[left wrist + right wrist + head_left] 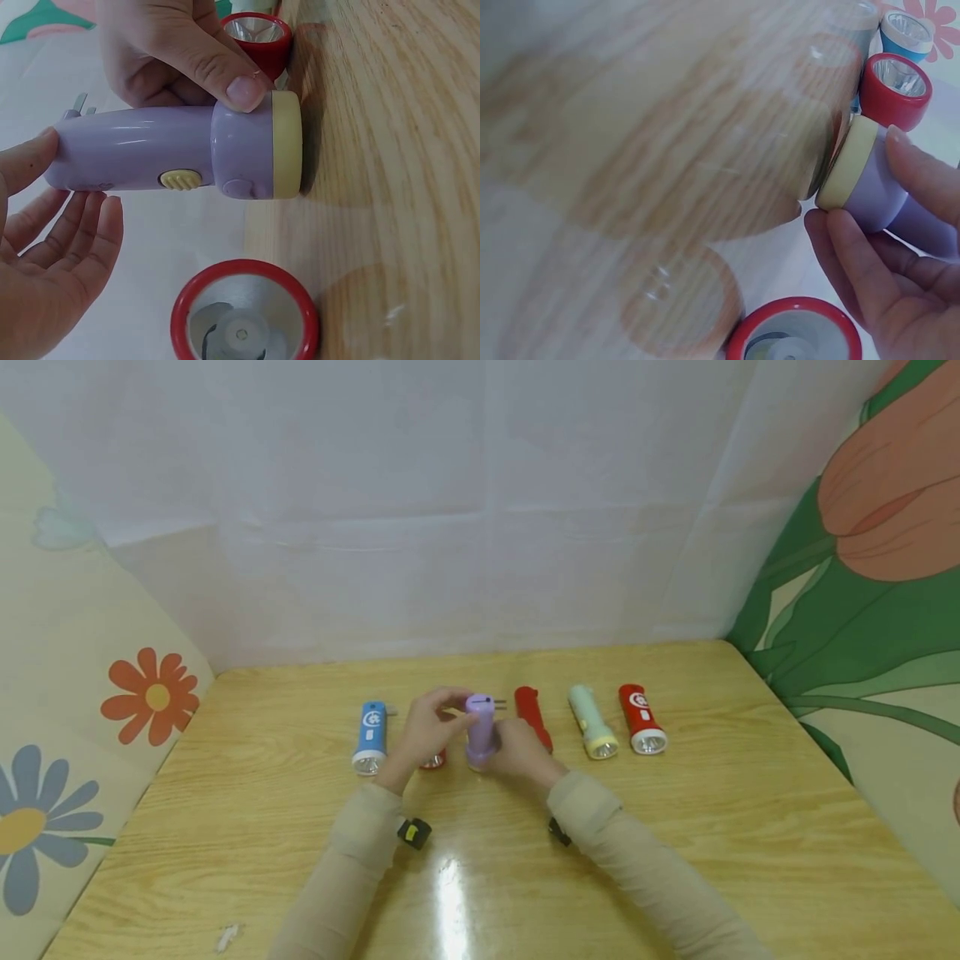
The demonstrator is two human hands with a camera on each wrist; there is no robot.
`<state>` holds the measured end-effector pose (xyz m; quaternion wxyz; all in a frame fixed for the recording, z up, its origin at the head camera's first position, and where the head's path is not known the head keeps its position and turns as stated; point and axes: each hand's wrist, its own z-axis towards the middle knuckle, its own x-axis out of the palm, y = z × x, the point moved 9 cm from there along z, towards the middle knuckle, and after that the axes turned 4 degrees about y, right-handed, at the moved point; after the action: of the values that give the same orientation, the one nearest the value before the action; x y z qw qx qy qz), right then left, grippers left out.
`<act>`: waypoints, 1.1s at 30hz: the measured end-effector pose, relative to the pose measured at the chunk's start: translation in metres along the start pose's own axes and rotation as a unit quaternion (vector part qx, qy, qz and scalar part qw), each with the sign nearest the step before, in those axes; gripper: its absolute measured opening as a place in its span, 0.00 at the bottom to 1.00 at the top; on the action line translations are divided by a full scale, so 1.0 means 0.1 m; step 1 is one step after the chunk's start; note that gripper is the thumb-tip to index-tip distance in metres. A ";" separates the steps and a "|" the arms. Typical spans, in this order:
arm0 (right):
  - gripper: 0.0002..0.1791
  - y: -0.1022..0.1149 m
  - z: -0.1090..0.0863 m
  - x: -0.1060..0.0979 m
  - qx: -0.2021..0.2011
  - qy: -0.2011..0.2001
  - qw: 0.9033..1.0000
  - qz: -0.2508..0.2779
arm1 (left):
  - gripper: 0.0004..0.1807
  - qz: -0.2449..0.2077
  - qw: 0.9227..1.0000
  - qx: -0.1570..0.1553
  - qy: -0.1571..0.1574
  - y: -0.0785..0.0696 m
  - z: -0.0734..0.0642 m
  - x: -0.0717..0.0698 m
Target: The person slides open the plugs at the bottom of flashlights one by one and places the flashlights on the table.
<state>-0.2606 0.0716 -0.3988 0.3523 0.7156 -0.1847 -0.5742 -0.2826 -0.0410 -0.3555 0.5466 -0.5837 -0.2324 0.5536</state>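
Note:
A purple flashlight (480,727) stands upright between both hands, its yellow-rimmed head (286,146) down close over the tabletop. Two metal plug prongs (500,703) stick out sideways near its top, pointing right. My left hand (429,727) holds the top end between thumb and fingers. Lower down, my right hand (521,752) grips the lamp head, thumb on one side and fingers on the other. A yellow ribbed switch (180,179) shows on the body. Beside my left hand lies a red flashlight (896,90), mostly hidden in the head view.
A blue flashlight (371,739) lies at the left of the row. To the right are a red flashlight (531,714), a pale green one (591,718) and another red one (641,714). The wooden table (225,827) meets a white cloth backdrop (450,577) behind.

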 end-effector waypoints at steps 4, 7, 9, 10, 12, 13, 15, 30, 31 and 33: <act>0.20 -0.03 0.00 0.01 0.009 0.010 1.000 -0.004 | 0.17 -0.004 1.000 0.004 -0.007 0.02 0.01 0.00; 0.20 -0.05 0.00 0.01 0.013 0.011 1.000 -0.008 | 0.17 -0.007 1.000 0.003 -0.013 0.04 0.01 0.00; 0.20 -0.07 0.00 0.01 0.013 0.011 1.000 -0.013 | 0.17 -0.007 1.000 0.001 -0.016 0.05 0.02 0.00; 0.20 -0.08 0.00 0.01 0.015 0.012 1.000 -0.013 | 0.17 -0.007 1.000 0.000 -0.018 0.05 0.02 0.01; 0.20 -0.07 0.00 0.01 0.014 0.014 1.000 -0.018 | 0.17 -0.010 1.000 -0.001 -0.023 0.05 0.03 0.01; 0.20 -0.07 -0.01 0.01 0.014 0.016 1.000 -0.019 | 0.17 -0.012 1.000 -0.003 -0.026 0.05 0.03 0.01; 0.19 -0.06 -0.01 0.00 0.014 0.021 0.999 -0.025 | 0.17 -0.014 0.999 -0.006 -0.031 0.06 0.03 0.01; 0.20 -0.05 -0.03 0.01 0.026 0.044 0.998 -0.037 | 0.18 -0.016 0.998 -0.021 -0.052 0.09 0.06 0.00; 0.20 -0.05 -0.03 0.01 0.026 0.044 0.998 -0.035 | 0.19 -0.016 0.998 -0.023 -0.052 0.09 0.06 0.00; 0.19 -0.04 -0.03 0.01 0.026 0.044 0.998 -0.032 | 0.19 -0.019 0.998 -0.027 -0.054 0.10 0.06 0.00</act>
<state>-0.2580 0.0746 -0.4027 0.3227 0.7548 -0.1603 -0.5482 -0.2916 -0.0417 -0.3630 0.5274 -0.5633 -0.2875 0.5673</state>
